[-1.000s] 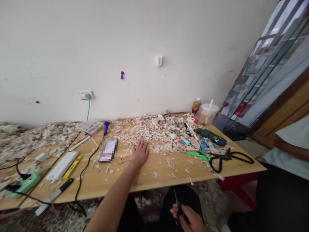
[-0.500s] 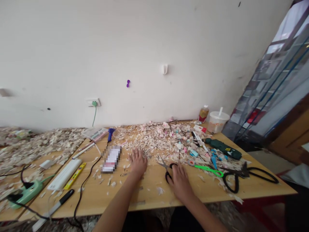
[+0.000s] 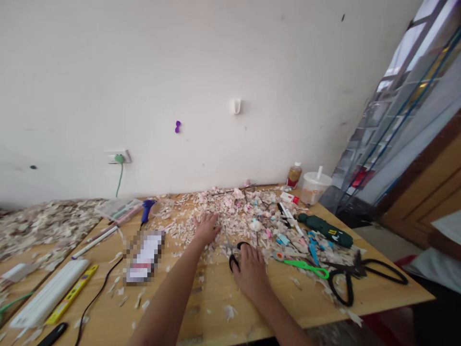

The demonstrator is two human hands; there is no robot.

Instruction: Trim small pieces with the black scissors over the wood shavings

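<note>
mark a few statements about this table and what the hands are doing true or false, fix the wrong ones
1. The right hand is at the small black-handled scissors. True.
2. The left hand is holding the phone. False: it is at the pale scraps, apart from the phone.
3. The green plug is in the wall socket. True.
4. The lidded cup lies on its side. False: it stands upright, near the bottle.
5. The large black-handled scissors lie toward the table's right end. True.
</note>
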